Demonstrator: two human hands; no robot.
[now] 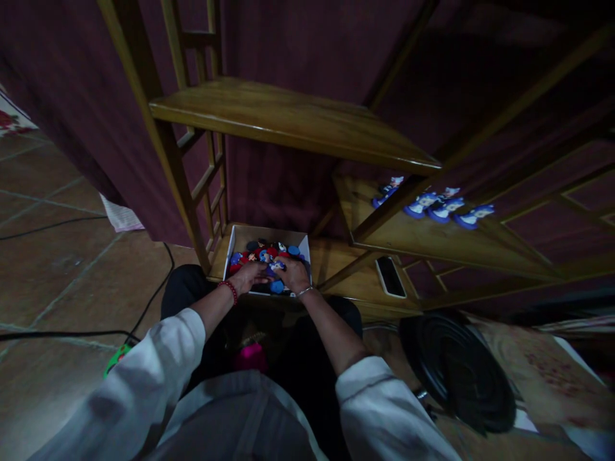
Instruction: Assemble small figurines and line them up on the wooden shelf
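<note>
A white box (231, 246) on the low shelf is filled with several small figures in red, blue and black. Over its front part, a small blue-and-white figure (275, 265) is pinched in my right hand (295, 275), which reaches in from the right. My left hand (250, 276) comes from the other side with its fingers closed at the same figure's lower part; its fingertips are partly hidden. Four-legged or standing, the figure's exact shape is too small to tell. Loose figures lie beneath and around both hands.
Several blue-and-white figures (446, 209) stand on a raised wooden shelf (384, 240) to the right. A phone (391, 277) lies on the lower shelf. Another wooden shelf (288, 118) overhangs the box. A black round object (456, 371) is at right; cables (62, 334) cross the floor at left.
</note>
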